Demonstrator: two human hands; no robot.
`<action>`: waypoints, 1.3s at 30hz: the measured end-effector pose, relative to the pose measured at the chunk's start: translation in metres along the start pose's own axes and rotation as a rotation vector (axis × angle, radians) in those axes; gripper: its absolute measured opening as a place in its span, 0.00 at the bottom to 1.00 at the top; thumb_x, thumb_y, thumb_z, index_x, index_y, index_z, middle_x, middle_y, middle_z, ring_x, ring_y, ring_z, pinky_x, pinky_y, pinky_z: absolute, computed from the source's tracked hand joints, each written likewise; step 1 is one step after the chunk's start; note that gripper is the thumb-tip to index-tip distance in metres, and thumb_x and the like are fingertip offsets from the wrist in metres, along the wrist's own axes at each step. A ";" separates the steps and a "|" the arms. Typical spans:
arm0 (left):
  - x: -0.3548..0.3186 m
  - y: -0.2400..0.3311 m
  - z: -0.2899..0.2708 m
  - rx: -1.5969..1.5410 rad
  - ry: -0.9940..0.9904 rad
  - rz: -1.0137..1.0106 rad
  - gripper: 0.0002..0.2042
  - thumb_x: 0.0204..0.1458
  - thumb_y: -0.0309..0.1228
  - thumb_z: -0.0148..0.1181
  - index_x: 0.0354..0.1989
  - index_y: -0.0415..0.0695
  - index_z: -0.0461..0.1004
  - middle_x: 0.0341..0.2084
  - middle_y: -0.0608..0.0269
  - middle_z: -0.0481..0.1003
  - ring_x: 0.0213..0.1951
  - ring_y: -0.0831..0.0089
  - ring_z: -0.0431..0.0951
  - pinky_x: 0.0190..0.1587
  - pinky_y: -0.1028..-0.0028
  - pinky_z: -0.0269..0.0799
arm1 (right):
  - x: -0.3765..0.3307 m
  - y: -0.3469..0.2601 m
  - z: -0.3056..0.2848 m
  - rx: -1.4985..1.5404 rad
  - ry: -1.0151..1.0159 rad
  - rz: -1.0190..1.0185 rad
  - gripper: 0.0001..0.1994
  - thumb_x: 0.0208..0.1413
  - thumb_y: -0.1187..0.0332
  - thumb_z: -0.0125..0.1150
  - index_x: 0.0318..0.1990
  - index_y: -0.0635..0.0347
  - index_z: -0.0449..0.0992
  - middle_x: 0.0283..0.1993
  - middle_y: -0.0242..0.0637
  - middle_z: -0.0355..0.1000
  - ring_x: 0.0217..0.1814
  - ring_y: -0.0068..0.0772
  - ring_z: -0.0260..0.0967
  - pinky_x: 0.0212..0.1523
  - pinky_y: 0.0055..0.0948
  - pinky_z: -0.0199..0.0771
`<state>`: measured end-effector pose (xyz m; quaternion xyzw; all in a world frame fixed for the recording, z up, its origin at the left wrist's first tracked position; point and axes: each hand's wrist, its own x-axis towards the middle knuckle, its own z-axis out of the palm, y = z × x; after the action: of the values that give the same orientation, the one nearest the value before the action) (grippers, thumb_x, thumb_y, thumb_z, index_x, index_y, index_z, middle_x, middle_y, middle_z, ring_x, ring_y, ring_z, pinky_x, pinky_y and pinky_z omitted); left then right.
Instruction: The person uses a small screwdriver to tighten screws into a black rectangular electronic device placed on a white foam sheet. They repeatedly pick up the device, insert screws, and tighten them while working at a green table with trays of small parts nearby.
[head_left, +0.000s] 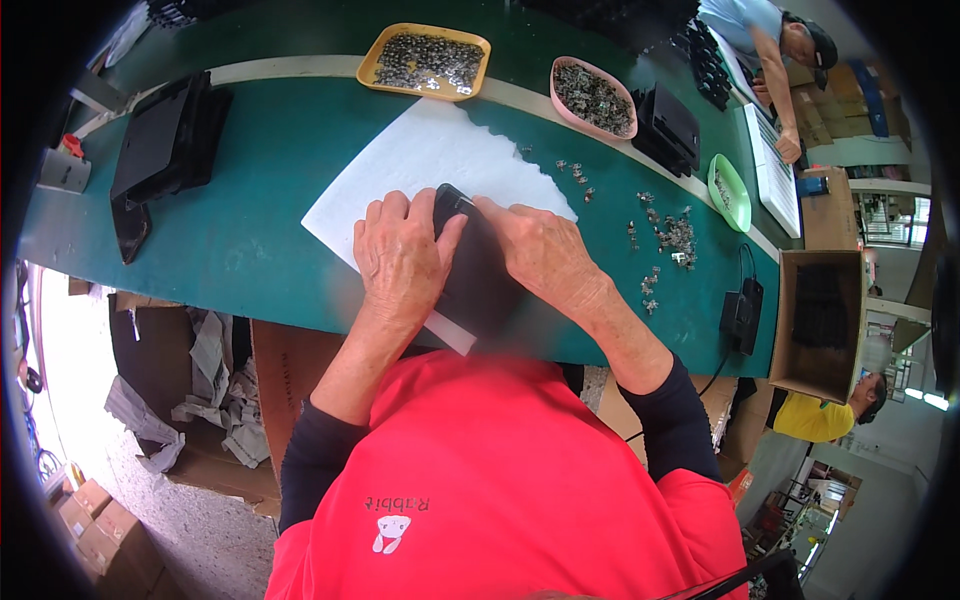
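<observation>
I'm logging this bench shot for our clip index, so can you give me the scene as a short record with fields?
surface: green table with a white sheet laid on it
left hand: left hand pressed flat on a black flat part
right hand: right hand on the same part, fingers at its top edge
trays: yellow tray and pink tray, both holding small metal pieces
loose parts: scattered small metal pieces right of the sheet
left side: stack of black panels

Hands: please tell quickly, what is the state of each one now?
Left hand: fingers curled over the black flat part, gripping it.
Right hand: fingers pressed on the same part, holding it.
</observation>
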<state>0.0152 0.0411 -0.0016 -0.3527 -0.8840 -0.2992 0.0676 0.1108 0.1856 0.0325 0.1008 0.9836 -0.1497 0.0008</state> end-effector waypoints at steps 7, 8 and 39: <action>0.002 0.002 -0.002 -0.033 -0.056 -0.012 0.17 0.48 0.39 0.67 0.43 0.41 0.77 0.32 0.56 0.73 0.37 0.56 0.74 0.38 0.62 0.71 | -0.003 -0.020 0.009 -0.466 -0.056 -0.139 0.27 0.50 0.72 0.55 0.61 0.68 0.66 0.30 0.40 0.73 0.27 0.35 0.74 0.24 0.30 0.75; 0.004 0.004 -0.004 -0.024 -0.073 -0.022 0.17 0.49 0.39 0.67 0.43 0.41 0.77 0.32 0.56 0.73 0.37 0.56 0.74 0.39 0.62 0.72 | -0.002 -0.022 0.007 -0.529 -0.048 -0.161 0.28 0.50 0.71 0.56 0.61 0.70 0.66 0.29 0.39 0.72 0.26 0.32 0.74 0.22 0.27 0.75; 0.004 0.006 -0.001 -0.182 -0.162 -0.154 0.15 0.51 0.32 0.60 0.45 0.37 0.74 0.36 0.48 0.77 0.37 0.51 0.78 0.40 0.59 0.73 | 0.008 -0.017 -0.002 -0.060 0.013 -0.050 0.20 0.54 0.72 0.49 0.56 0.59 0.71 0.32 0.45 0.75 0.34 0.46 0.76 0.34 0.42 0.75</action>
<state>0.0162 0.0464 0.0037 -0.3116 -0.8802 -0.3530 -0.0593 0.0997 0.1718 0.0396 0.0770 0.9898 -0.1197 -0.0063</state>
